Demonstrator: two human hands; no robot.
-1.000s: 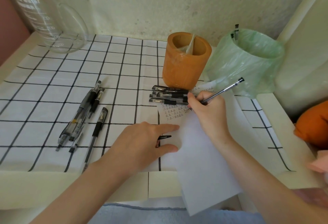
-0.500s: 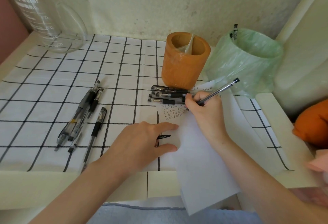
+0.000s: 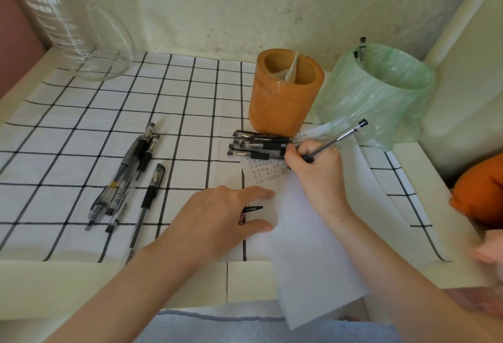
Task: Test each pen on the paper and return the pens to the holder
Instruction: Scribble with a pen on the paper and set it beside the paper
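Observation:
My right hand [image 3: 317, 176] grips a clear black-tipped pen [image 3: 340, 137], its tip down on the white paper [image 3: 307, 236] among rows of small written marks. My left hand [image 3: 220, 220] lies flat with straight fingers on the paper's left edge; a black pen cap [image 3: 253, 208] shows between its index finger and thumb. The orange holder [image 3: 283, 95] stands just behind the paper. Three black pens [image 3: 258, 144] lie side by side in front of the holder. Several more pens [image 3: 128, 174] lie to the left on the checked cloth.
A large glass beaker [image 3: 70, 24] stands at the back left. A bin lined with a green bag [image 3: 381, 92] stands right of the holder. An orange object [image 3: 481, 193] sits at the right edge. The paper hangs over the table's front edge.
My right hand and the pen have shifted slightly left and back across the written marks. The left hand has stayed flat on the paper.

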